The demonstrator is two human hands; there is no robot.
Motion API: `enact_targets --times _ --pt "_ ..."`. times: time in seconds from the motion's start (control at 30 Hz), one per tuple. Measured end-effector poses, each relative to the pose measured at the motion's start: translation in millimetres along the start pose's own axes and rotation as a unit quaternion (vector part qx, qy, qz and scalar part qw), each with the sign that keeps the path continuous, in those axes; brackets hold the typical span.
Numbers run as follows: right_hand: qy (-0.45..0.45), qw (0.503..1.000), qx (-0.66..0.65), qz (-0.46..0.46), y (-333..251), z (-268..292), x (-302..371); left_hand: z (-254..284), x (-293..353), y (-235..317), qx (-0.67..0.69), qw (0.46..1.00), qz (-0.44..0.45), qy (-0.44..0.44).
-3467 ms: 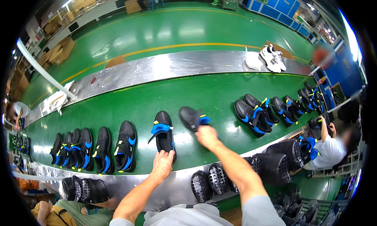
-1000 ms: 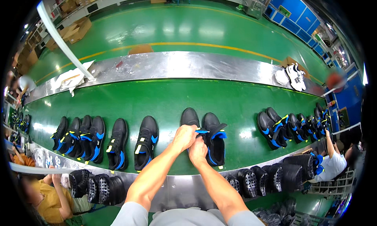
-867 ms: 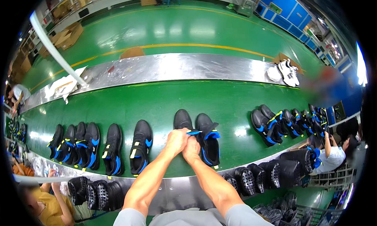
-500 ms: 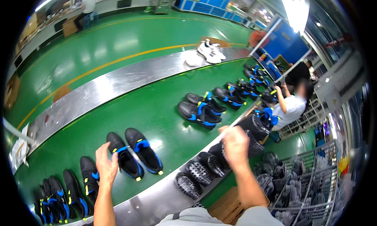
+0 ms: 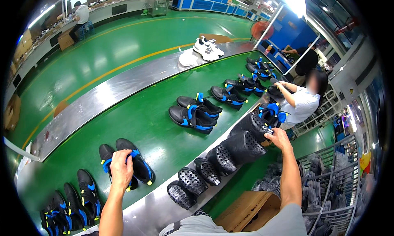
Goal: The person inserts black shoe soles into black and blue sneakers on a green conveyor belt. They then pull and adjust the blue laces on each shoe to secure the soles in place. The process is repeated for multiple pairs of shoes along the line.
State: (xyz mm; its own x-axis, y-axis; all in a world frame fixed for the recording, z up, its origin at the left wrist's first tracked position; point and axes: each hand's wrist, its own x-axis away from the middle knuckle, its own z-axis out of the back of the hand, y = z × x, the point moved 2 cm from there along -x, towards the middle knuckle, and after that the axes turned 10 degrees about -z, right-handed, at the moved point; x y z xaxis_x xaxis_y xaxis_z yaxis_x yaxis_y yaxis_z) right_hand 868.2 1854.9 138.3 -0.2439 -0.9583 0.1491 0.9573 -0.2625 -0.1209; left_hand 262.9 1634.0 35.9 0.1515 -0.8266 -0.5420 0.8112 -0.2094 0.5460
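My left hand (image 5: 122, 169) is over a pair of black shoes with blue trim, on the green surface. Its bent fingers close at the collar of the left shoe (image 5: 106, 152); the hand hides part of that shoe. Right beside it stands the pair's other shoe (image 5: 141, 164). At the right, my right hand (image 5: 280, 138) pinches the edge of a black perforated shoe form (image 5: 256, 127). Several similar black forms with holes (image 5: 193, 181) lie in a row along the metal edge, between my hands.
More black-and-blue shoes stand at left (image 5: 88, 191) and ahead (image 5: 193, 115). White shoes (image 5: 206, 49) sit on the far metal ledge (image 5: 111, 94). A co-worker in a white shirt (image 5: 301, 102) handles a shoe at right. Below are a cardboard box (image 5: 246, 209) and a wire rack (image 5: 328, 186).
My left hand has come down onto the left shoe of the pair. My right hand has moved right and forward to a black form. The view has shifted.
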Motion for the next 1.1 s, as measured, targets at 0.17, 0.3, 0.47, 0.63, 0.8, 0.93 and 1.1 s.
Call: enact_targets --times 0.17,0.3,0.47,0.63,0.8,0.93,1.1 --pt "0.137 0.985 0.016 0.104 -33 26 27 -4 7 -32 -0.087 0.993 0.073 -0.039" --pt "0.125 0.965 -0.142 0.183 -126 37 81 -6 9 -59 -0.109 0.952 0.206 -0.199" --pt "-0.269 0.917 -0.185 0.228 -272 -79 169 -15 28 -108 -0.132 0.924 0.238 -0.267" --pt "-0.332 0.889 -0.086 0.302 -347 -209 227 -30 27 -121 -0.098 0.943 0.197 -0.248" --pt "-0.117 0.906 0.008 0.406 -396 -254 273 -27 32 -118 -0.075 0.943 0.183 -0.266" --pt "-0.046 0.915 0.011 0.4 -416 -277 284 -26 32 -131 -0.072 0.962 0.162 -0.208" --pt "-0.132 0.903 0.092 0.398 -413 -238 270 -21 44 -134 -0.075 0.957 0.136 -0.245"
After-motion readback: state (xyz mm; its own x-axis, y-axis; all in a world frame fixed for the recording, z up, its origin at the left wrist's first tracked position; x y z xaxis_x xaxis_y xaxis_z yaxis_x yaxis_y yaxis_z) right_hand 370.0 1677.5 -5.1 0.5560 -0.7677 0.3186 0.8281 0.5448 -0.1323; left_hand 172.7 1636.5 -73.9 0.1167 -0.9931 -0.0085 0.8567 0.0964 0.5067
